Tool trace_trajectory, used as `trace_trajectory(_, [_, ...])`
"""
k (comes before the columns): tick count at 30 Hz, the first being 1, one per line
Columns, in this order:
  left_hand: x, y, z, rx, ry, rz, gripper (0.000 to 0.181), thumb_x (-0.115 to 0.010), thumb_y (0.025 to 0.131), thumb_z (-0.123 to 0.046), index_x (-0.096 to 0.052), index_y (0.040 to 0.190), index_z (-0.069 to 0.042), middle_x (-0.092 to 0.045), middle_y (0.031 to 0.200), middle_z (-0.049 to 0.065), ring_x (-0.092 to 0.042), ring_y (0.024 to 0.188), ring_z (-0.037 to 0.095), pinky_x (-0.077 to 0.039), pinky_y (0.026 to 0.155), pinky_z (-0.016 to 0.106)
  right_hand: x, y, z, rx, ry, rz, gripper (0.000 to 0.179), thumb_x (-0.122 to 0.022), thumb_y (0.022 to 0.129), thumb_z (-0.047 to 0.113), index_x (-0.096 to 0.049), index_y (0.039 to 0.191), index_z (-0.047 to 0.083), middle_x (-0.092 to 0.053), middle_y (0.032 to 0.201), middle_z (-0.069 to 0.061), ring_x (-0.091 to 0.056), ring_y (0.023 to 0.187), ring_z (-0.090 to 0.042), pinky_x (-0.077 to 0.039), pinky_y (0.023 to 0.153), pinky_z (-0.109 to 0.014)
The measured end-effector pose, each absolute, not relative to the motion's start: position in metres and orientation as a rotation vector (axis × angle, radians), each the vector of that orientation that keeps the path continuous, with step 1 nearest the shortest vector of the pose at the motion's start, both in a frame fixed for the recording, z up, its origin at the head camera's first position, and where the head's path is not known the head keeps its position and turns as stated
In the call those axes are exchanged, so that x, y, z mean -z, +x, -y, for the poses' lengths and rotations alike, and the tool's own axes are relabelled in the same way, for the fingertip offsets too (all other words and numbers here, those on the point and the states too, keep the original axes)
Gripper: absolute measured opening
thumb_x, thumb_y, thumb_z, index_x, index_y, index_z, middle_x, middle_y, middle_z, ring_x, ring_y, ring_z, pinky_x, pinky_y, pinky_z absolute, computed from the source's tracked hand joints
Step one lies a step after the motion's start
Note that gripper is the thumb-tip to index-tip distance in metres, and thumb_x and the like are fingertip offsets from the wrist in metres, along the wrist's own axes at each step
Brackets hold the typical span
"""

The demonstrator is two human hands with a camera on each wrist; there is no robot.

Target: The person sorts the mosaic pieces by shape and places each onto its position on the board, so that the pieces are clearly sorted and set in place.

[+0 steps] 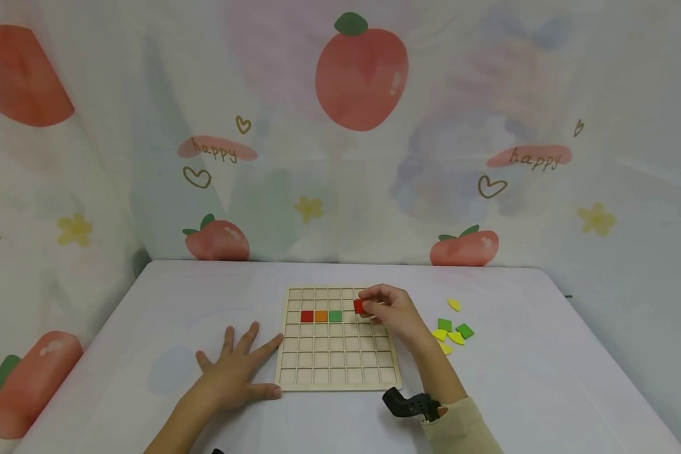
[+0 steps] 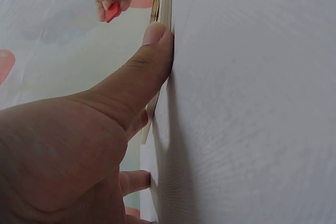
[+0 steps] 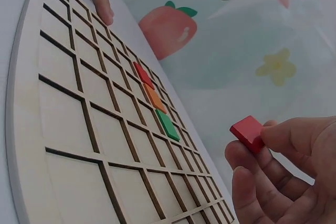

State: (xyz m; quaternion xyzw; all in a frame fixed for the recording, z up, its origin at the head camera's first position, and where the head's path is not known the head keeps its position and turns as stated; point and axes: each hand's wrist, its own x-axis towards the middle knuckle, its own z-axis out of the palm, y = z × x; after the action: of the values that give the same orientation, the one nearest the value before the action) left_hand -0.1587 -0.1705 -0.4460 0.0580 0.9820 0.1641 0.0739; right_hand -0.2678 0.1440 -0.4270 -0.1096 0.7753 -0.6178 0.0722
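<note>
Red tile (image 3: 248, 131) pinched in right hand (image 1: 390, 310), partly hiding board (image 1: 337, 360), left hand (image 1: 234, 374) splayed

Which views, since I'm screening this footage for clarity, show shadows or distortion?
Head view: dim, fairly even light, with a soft shadow beside the person's left hand; left wrist view: a blurry-edged shadow falls on the flat white tabletop; right wrist view: the near edge of the square, pale wooden grid board bows outward, probably lens distortion.

"happy" (image 1: 214, 151) stands twice, on pink patches (image 1: 529, 156) of the backdrop (image 1: 352, 170)
</note>
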Motion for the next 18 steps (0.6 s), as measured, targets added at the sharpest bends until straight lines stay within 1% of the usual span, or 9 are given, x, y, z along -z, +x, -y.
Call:
trace_trajectory(5, [0.446, -0.159, 0.17, -0.492, 0.181, -2.957, 0.096, -0.071, 0.065, -0.076, -0.04, 0.151, -0.043, -0.021, 0.165, 0.015, -0.003, 0.146, 0.06, -0.001, 0.087, 0.093, 0.43, -0.269, -0.142, 1.846, -0.327, -2.343, 0.023, -0.064, 0.096, 0.007, -0.065, 0.118, -0.001, -0.067, 0.11, -0.017, -0.07, 0.092, -0.026, -0.058, 0.076, -0.036])
trace_trajectory(12, [0.446, -0.159, 0.171, -0.5, 0.178, -2.959, 0.097, -0.072, 0.065, -0.076, -0.04, 0.15, -0.043, -0.02, 0.165, 0.015, -0.002, 0.146, 0.06, 0.0, 0.087, 0.093, 0.434, -0.271, -0.137, 1.808, -0.324, -2.383, 0.024, -0.066, 0.094, 0.004, -0.066, 0.118, 0.0, -0.066, 0.115, -0.016, -0.069, 0.091, -0.024, -0.058, 0.073, -0.038])
trace_trajectory(15, [0.448, -0.16, 0.171, -0.501, 0.178, -2.957, 0.097, -0.072, 0.065, -0.076, -0.04, 0.15, -0.044, -0.02, 0.165, 0.015, -0.001, 0.146, 0.06, 0.001, 0.087, 0.093, 0.436, -0.27, -0.135, 1.778, -0.298, -2.413, 0.025, -0.067, 0.093, 0.003, -0.067, 0.118, 0.002, -0.068, 0.113, -0.012, -0.067, 0.088, -0.022, -0.058, 0.07, -0.037])
trace_trajectory(18, [0.45, -0.161, 0.171, -0.496, 0.177, -2.957, 0.097, -0.071, 0.064, -0.077, -0.04, 0.15, -0.044, -0.02, 0.165, 0.015, 0.0, 0.146, 0.06, 0.001, 0.086, 0.093, 0.436, -0.269, -0.134, 1.753, -0.265, -2.431, 0.024, -0.068, 0.092, 0.002, -0.068, 0.116, 0.003, -0.068, 0.109, -0.01, -0.066, 0.085, -0.021, -0.057, 0.068, -0.035])
